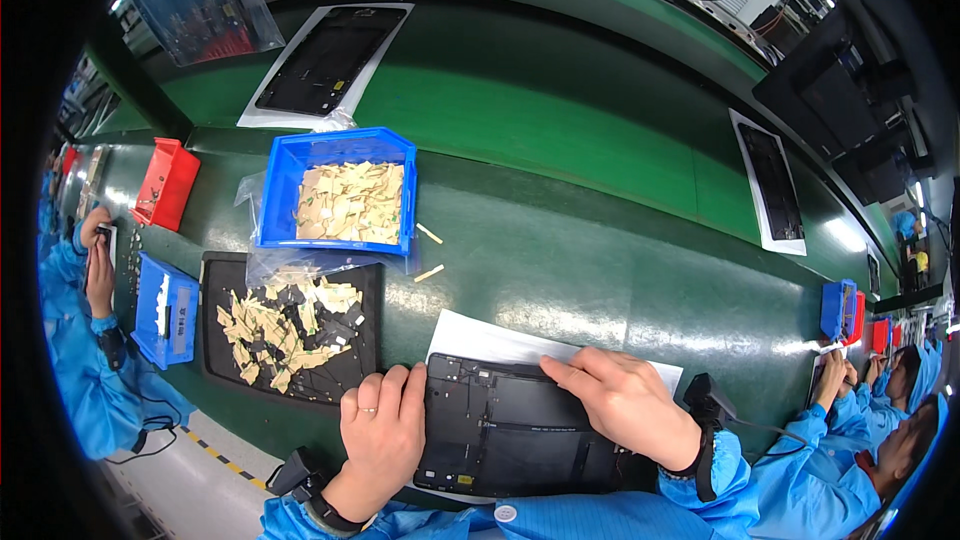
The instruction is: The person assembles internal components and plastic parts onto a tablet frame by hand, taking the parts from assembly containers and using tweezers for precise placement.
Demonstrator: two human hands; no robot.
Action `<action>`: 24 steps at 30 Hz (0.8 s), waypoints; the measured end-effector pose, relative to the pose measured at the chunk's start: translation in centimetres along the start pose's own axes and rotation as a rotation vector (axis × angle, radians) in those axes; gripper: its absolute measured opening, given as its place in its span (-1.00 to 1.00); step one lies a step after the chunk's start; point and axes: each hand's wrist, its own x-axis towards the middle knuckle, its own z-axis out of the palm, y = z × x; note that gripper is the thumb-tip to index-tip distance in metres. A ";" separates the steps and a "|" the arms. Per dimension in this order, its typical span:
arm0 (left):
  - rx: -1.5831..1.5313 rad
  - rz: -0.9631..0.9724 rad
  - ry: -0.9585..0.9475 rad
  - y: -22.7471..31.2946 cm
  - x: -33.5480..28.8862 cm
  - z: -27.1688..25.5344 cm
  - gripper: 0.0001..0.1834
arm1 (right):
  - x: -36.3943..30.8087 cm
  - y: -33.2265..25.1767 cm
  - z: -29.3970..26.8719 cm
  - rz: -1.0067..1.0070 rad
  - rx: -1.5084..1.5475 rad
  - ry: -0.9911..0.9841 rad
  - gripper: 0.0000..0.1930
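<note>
A black tablet housing point(520, 430) lies in front of me on a white sheet point(490, 338), its inner side up. My left hand point(385, 430), a ring on one finger, is closed at the housing's left edge, fingers bent and thumb hidden. Across its upper right part reaches my right hand point(628, 402), with thumb and fingers drawn together at the top edge; whatever they pinch there is too small to make out. A black tray point(215, 325) to the left carries a heap of cream-coloured paper pieces point(285, 340) and small black pieces.
Beyond the tray stands a blue bin point(408, 200) full of cream pieces; two loose strips point(429, 273) lie beside it. Farther left are a red bin point(166, 185) and another blue bin point(165, 310). More housings point(335, 55) rest on the green belt point(560, 110). Co-workers sit on both sides.
</note>
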 end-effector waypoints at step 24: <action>-0.142 -0.020 0.121 1.4 1.9 0.0 -0.69 | 0.3 1.4 4.0 0.100 -0.082 0.317 -0.85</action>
